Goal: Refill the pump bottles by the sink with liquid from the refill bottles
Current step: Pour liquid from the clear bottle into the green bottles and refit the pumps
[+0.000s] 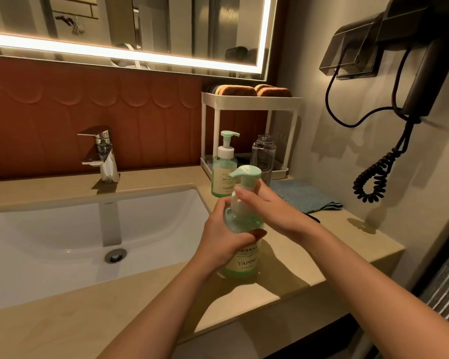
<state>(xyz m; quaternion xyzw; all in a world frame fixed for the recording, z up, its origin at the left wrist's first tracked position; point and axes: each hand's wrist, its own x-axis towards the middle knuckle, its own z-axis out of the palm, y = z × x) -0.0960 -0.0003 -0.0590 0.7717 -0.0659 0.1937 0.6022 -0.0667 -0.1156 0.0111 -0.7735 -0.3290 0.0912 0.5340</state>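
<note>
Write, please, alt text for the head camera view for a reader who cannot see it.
A person's left hand grips the body of a green pump bottle on a beige counter beside a white sink, while the right hand holds its white collar. Behind stand a second pump bottle and an uncapped clear bottle.

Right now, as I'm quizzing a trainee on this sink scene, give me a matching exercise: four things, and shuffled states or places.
Things: 1 near pump bottle; 2 far pump bottle; 3 clear bottle; 4 blue cloth.
States: A open-topped, no cap; B gripped by left hand and right hand; C lying on the counter; D green liquid, standing untouched.
Pairs: 1-B, 2-D, 3-A, 4-C.
</note>
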